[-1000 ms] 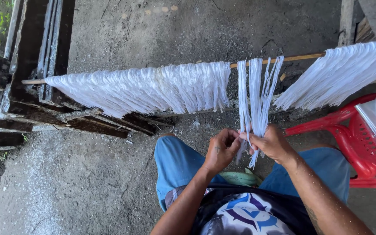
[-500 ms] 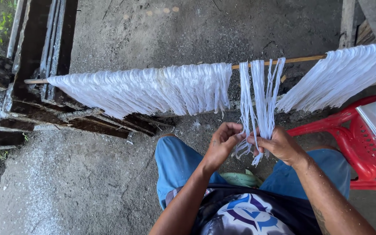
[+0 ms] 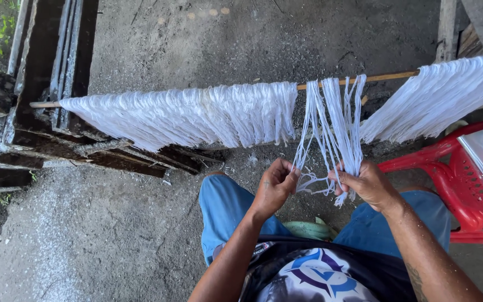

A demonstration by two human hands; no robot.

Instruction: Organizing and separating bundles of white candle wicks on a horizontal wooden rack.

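While we sat sorting, our left hand pinched a few white strands hanging from the pole; our right hand gripped the rest, likely needing untangling next.

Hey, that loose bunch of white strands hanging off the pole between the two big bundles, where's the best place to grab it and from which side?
Probably near the lower ends of the loose white strands, coming from below on the seated person's side. They hang free from the pole and gather there, where the left hand and right hand hold them; higher up they fan apart.
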